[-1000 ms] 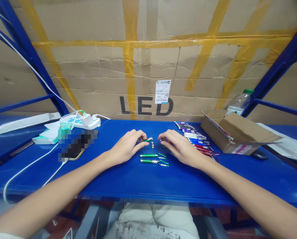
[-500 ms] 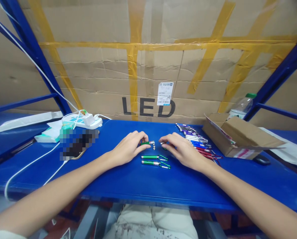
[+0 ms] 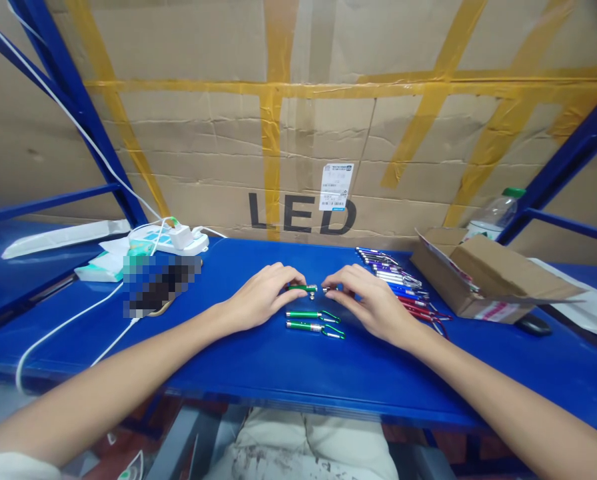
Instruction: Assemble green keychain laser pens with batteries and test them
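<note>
Nearest the front edge of the counter (image 3: pixel 258 373), two green pens (image 3: pixel 302 326) are laid parallel. Beyond them, a green tube (image 3: pixel 299 289) is pinched by the fingers of the left hand (image 3: pixel 264 297), and a small silver part (image 3: pixel 326 290) by those of the right hand (image 3: pixel 367 297). A tiny silver piece (image 3: pixel 312 297) is seen beside the tube's end. Toward the back right corner, coloured pens (image 3: pixel 389 276) are lined up beside an open box (image 3: pixel 498 267).

Blue workbench (image 3: pixel 248 367) and taped cardboard (image 3: pixel 203 153) suggest a workshop.
</note>
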Available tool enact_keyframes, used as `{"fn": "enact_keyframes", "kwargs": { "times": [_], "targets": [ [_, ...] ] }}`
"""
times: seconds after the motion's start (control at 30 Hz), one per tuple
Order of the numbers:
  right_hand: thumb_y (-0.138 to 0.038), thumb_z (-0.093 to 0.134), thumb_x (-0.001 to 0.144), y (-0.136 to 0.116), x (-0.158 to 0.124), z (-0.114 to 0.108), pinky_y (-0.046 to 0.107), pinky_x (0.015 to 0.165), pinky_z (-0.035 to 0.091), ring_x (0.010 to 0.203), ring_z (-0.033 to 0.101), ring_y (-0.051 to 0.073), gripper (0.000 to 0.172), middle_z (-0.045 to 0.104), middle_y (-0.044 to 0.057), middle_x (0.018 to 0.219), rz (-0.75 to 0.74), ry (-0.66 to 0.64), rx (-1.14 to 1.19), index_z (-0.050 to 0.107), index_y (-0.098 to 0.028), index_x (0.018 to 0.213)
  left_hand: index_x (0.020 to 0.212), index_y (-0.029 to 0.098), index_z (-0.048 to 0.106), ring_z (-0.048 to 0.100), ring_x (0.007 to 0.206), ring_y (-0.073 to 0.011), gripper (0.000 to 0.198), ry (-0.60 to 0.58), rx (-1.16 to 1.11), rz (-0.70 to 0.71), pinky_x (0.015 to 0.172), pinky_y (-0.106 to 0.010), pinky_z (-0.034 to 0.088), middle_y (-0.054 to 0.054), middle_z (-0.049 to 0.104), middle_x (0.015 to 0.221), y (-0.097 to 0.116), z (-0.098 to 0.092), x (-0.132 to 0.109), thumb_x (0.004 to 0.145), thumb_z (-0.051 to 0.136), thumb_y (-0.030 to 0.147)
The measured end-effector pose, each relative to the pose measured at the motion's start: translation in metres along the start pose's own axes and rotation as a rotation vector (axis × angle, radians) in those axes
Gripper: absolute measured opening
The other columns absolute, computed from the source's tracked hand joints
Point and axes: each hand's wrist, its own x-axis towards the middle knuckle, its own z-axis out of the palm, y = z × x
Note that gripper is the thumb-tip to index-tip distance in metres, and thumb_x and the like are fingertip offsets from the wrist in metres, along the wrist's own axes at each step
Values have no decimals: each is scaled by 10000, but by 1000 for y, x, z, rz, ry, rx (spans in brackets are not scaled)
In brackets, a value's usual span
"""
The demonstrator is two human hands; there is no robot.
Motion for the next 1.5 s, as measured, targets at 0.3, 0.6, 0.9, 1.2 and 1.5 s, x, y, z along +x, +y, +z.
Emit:
{"fn": "enact_keyframes", "kwargs": {
  "times": [0.3, 0.6, 0.9, 1.2, 1.5],
  "targets": [
    [-253, 572, 1118, -4, -1, 3, 389, 891, 517, 982, 643, 239, 141, 735, 73, 1084, -65, 36, 24, 680, -244, 1208, 1197, 210, 679, 617, 1065, -233, 252, -2, -7, 61, 972, -382, 469, -56, 731, 1146, 1, 1, -1, 1137, 520, 396],
    [-257, 616, 1101, -5, -2, 4, 362, 803, 509, 880, 629, 217, 58, 733, 60, 1035, -18, 49, 29, 655, -241, 1140, 1188, 203, 682, 607, 1048, -229, 256, -5, -13, 94, 941, -370, 455, -57, 728, 1118, 0, 2, -2, 1143, 508, 386],
    [-225, 624, 1098, -5, -2, 5, 354, 817, 471, 959, 609, 229, 27, 710, 65, 1046, -65, 37, 10, 635, -230, 1122, 1203, 203, 682, 608, 1052, -225, 250, 1, -7, 123, 950, -369, 450, -52, 735, 1128, 0, 3, -2, 1141, 519, 381],
    [-202, 624, 1094, -5, -2, 5, 343, 808, 469, 934, 606, 221, 38, 710, 55, 1037, -75, 41, 22, 637, -233, 1109, 1188, 196, 684, 611, 1043, -222, 254, 3, 1, 139, 944, -364, 454, -54, 736, 1122, -1, 4, -2, 1141, 520, 385],
    [-208, 624, 1093, -3, -3, 8, 350, 802, 483, 916, 599, 220, 32, 706, 54, 1010, -62, 25, 34, 639, -236, 1088, 1200, 185, 695, 607, 1004, -216, 284, 10, 25, 200, 925, -356, 448, -58, 742, 1080, -2, 4, -2, 1150, 495, 380]
  ]
}}
